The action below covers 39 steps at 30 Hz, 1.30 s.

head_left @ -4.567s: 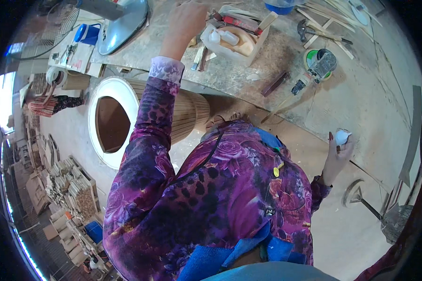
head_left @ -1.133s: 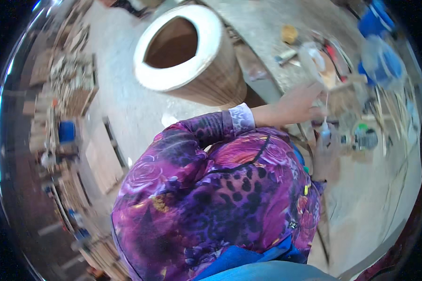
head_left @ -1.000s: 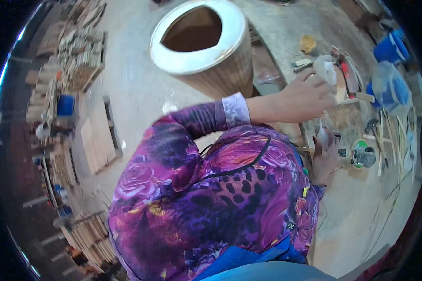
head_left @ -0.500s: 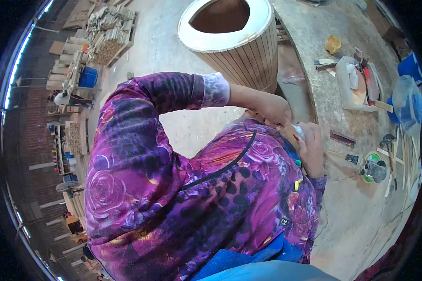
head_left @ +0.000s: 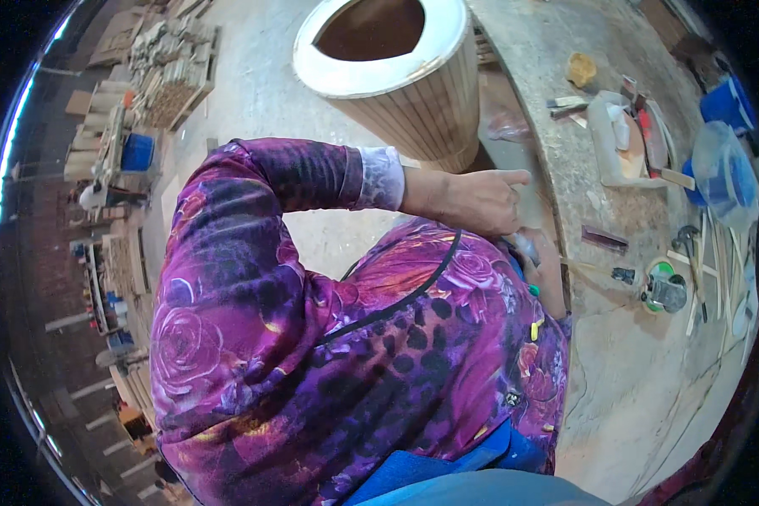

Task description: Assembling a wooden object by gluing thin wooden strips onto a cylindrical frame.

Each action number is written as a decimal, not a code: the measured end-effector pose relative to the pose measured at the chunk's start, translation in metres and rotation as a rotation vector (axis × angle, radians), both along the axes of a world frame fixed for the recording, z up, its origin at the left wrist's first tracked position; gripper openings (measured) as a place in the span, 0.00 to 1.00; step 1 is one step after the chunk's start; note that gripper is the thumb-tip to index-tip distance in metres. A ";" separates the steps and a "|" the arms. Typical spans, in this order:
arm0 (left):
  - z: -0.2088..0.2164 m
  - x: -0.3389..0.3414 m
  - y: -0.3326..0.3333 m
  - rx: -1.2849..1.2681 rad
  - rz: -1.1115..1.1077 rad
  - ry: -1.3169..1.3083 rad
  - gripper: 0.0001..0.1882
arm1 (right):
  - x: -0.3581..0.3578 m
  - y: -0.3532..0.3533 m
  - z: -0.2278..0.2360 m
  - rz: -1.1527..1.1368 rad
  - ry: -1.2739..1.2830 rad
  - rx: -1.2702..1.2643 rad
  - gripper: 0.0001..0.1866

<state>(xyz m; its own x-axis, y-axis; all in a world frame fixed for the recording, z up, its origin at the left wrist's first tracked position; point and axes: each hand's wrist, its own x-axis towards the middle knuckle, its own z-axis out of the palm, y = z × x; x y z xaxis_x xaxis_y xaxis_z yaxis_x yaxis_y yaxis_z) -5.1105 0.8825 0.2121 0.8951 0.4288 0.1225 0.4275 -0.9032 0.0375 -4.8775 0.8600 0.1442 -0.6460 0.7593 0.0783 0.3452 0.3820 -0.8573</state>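
My left arm bends across in front of my chest. The back of my left hand (head_left: 472, 201) faces up, its index finger stretched out to the right and its other fingers curled. Whether those curled fingers hold anything is hidden. Just below and to the right, my right hand (head_left: 549, 263) is closed around a small whitish thing (head_left: 527, 246), partly covered by the fingers, its kind unclear. Both hands are close to the front of my purple patterned shirt (head_left: 396, 312). Beyond my left hand stands a tall slatted wooden drum (head_left: 430, 114) with a white ring-shaped top (head_left: 341, 74).
On the worktop to the right lie a cut-open plastic container (head_left: 605, 143) with tools, a yellow cup (head_left: 581, 70), a dark reddish block (head_left: 605, 239), a power tool (head_left: 666, 291) and a hammer (head_left: 689, 240). Stacked wood (head_left: 173, 84) and a blue bin (head_left: 137, 153) stand far left.
My left index finger has stretched out to the right. My right hand has dropped lower and turned, so the whitish thing shows less. The surroundings have shifted slightly left in view.
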 end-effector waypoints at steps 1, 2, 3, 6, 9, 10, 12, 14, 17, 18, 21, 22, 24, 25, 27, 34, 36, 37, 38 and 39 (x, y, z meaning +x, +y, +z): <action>0.000 0.005 0.011 -0.003 -0.052 -0.021 0.05 | 0.003 -0.001 0.003 -0.052 -0.021 -0.003 0.17; 0.002 0.011 0.027 -0.060 -0.051 -0.015 0.06 | 0.004 0.001 0.008 -0.142 -0.017 -0.070 0.18; 0.004 0.017 0.044 -0.118 -0.060 -0.007 0.06 | 0.005 0.004 0.012 -0.243 -0.011 -0.137 0.18; 0.024 0.030 0.090 -0.170 0.030 0.037 0.07 | 0.011 0.033 0.014 -0.337 -0.025 -0.116 0.18; 0.032 0.058 0.150 -0.144 -0.037 -0.239 0.10 | 0.039 0.039 0.017 -0.538 0.012 -0.223 0.18; 0.040 0.064 0.167 -0.184 0.085 -0.299 0.11 | 0.045 0.037 0.017 -0.632 0.037 -0.271 0.18; 0.049 0.070 0.204 -0.174 0.266 -0.288 0.13 | 0.067 0.025 0.000 -0.752 0.101 -0.258 0.18; 0.044 0.074 0.244 -0.121 0.293 -0.221 0.13 | 0.083 0.015 -0.008 -0.883 0.127 -0.231 0.17; 0.031 0.088 0.290 0.003 0.472 -0.245 0.11 | 0.090 0.000 0.001 -1.075 0.362 -0.460 0.17; 0.030 0.097 0.300 0.042 0.505 -0.194 0.11 | 0.097 -0.007 -0.011 -1.109 0.298 -0.403 0.16; 0.018 0.111 0.333 0.102 0.533 -0.197 0.10 | 0.096 -0.016 -0.009 -1.212 0.269 -0.371 0.14; 0.022 0.112 0.339 0.173 0.556 -0.355 0.10 | 0.095 -0.017 -0.005 -1.224 0.278 -0.374 0.14; 0.032 0.112 0.349 0.230 0.578 -0.496 0.15 | 0.094 -0.021 0.005 -1.286 0.399 -0.365 0.13; 0.035 0.114 0.348 0.224 0.568 -0.491 0.15 | 0.093 -0.024 0.005 -1.297 0.403 -0.370 0.13; 0.043 0.121 0.345 0.120 0.492 -0.238 0.10 | 0.094 -0.031 0.004 -1.342 0.443 -0.327 0.13; 0.033 0.123 0.375 0.159 0.475 0.109 0.19 | 0.141 -0.061 -0.054 -1.208 0.270 -0.389 0.15; 0.058 0.134 0.319 0.028 0.511 -0.249 0.15 | 0.152 -0.068 -0.069 -1.223 0.222 -0.412 0.15; 0.065 0.147 0.288 -0.134 0.551 -0.477 0.14 | 0.160 -0.069 -0.079 -1.188 0.161 -0.361 0.16; 0.053 0.157 0.267 -0.151 0.538 -0.465 0.14 | 0.165 -0.074 -0.088 -1.147 0.101 -0.311 0.16; 0.036 0.161 0.242 -0.387 0.520 -0.468 0.14 | 0.168 -0.082 -0.094 -1.157 0.104 -0.327 0.16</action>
